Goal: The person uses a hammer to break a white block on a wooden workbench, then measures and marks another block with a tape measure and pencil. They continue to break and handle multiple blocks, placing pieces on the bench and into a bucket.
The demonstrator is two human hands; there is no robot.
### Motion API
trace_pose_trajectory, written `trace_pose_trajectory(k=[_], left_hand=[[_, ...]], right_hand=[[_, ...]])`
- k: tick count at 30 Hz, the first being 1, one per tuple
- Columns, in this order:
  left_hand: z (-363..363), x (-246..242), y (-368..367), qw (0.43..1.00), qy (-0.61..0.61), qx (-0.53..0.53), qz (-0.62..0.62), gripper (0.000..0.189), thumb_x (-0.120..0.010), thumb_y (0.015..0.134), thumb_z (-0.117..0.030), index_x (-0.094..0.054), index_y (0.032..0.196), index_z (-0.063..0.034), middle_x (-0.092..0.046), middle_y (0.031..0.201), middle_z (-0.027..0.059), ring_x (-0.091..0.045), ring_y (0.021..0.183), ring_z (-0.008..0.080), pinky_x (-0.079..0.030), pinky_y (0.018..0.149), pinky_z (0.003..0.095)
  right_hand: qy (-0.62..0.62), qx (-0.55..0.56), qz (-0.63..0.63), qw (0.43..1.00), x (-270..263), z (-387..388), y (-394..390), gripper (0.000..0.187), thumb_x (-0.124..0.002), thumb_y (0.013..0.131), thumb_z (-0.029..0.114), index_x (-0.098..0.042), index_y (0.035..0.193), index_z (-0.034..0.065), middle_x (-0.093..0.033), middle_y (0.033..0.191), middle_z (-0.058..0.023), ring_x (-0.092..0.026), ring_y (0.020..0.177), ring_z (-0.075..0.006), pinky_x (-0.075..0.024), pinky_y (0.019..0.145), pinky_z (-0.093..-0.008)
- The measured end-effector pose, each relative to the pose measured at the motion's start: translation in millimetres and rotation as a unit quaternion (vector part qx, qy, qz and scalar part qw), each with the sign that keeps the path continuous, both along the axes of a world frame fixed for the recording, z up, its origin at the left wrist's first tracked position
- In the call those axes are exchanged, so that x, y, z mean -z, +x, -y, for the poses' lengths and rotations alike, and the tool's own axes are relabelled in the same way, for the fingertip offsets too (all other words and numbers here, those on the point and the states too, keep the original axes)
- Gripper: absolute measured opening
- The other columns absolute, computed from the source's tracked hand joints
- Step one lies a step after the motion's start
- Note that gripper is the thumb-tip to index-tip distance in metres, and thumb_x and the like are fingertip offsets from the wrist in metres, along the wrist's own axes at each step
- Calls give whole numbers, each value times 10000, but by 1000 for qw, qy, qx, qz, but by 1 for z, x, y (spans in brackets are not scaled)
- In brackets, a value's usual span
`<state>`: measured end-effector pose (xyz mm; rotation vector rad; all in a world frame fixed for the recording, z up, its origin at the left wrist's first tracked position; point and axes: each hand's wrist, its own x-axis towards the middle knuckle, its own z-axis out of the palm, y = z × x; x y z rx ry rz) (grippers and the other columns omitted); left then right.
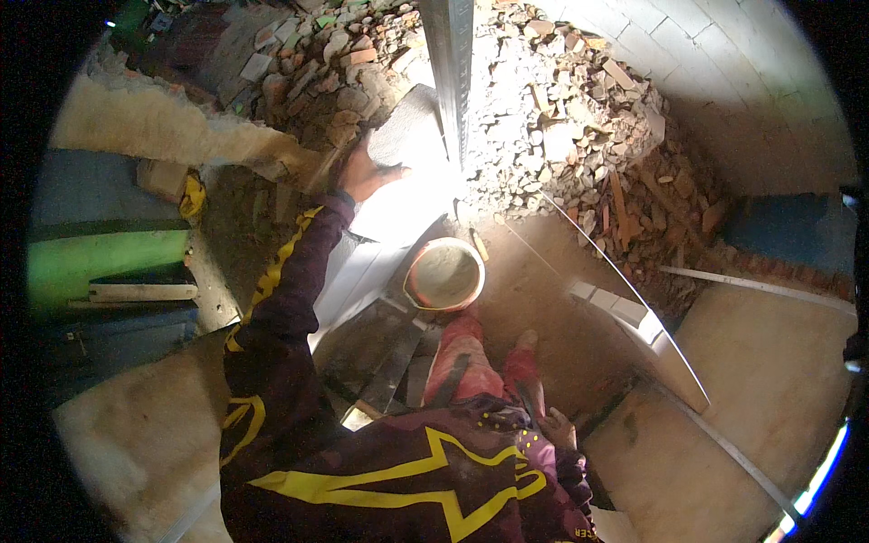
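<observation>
My left hand point(366, 173) grips the left side of a white, rough-faced lightweight block point(407, 129), thumb across its near face. Strong glare washes out part of the block. Below it, smooth white blocks point(356, 265) form a wall face. A long metal straight bar point(448, 75) stands just right of the block. In front of my feet is a round bucket point(445, 275) with grey mortar-like material inside. Beside its rim lies a tool with a yellowish handle point(479, 244). My right hand point(560, 429) hangs low by my leg, partly hidden; its grip is unclear.
A rubble heap point(563, 129) of broken brick and stone spreads ahead. White block pieces point(611, 305) lie on the right near a thin bright line point(604, 254). A broken wall edge point(183, 122) stands left. Large tan panels point(740, 339) lie right.
</observation>
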<state>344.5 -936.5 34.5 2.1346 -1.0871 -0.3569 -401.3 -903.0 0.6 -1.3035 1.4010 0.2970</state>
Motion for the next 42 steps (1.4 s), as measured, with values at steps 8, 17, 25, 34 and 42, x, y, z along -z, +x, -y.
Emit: trace_pose_trajectory(k=[8,17,25,34,42], left_hand=[[-4,8,-6,989,-27,22,-142,1059,-864,773,-140,-153,1511,125,-568,1306,201,-607,1122,222,-528,951,335],[-1,0,-22,993,-5,33,-116,1006,-854,771,-187,-233,1504,113,-570,1323,191,-566,1187,226,-468,1017,356],[11,-4,-40,988,12,21,-151,1038,-865,739,-215,-248,1523,69,-534,1367,204,-544,1220,272,-448,1041,392],[13,-4,-35,992,115,-8,-52,999,-882,701,-154,-336,1526,-17,-547,1366,174,-547,1221,255,-509,976,391],[0,11,-29,995,100,-4,-26,1059,-945,679,-259,-337,1497,29,-524,1414,221,-519,1310,273,-448,1070,416]], right_hand=[[44,34,-9,998,1,-5,10,643,-812,817,278,-572,1365,42,-730,1065,-92,-680,933,-137,-561,769,-296],[-51,55,-37,996,14,-13,33,670,-828,778,315,-599,1341,34,-730,1123,-146,-690,1027,-198,-552,889,-351],[1,116,8,993,32,13,72,588,-826,798,236,-616,1286,-14,-732,1120,-144,-702,1036,-218,-563,886,-355],[-2,26,91,996,77,84,75,570,-840,799,313,-648,1255,29,-716,1187,-143,-698,1066,-226,-578,864,-361],[121,10,124,985,101,116,62,556,-748,872,127,-559,1388,43,-669,1201,-111,-665,1006,-183,-570,801,-310]])
